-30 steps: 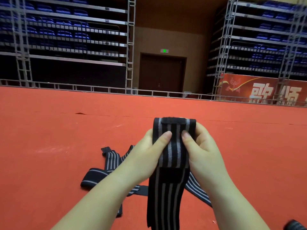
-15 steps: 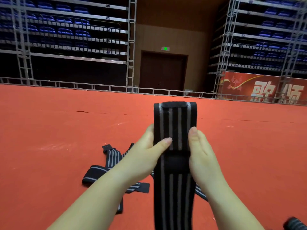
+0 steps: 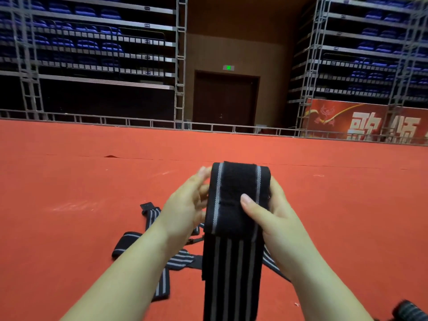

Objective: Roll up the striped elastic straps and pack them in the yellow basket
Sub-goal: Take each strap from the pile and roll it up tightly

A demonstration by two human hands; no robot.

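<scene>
A striped strap (image 3: 234, 262) is held above the red carpet (image 3: 69, 228), its long axis running toward and away from the viewer, its far end folded over. The right hand (image 3: 273, 218) grips the fold, thumb on top; the left hand (image 3: 185, 209) touches its left edge, fingers loosely spread. Loose straps (image 3: 148, 246) lie beneath, partly hidden by the forearms.

We look forward and slightly down from head height, close over the red floor (image 3: 69, 205), facing the far door (image 3: 225, 100).
</scene>
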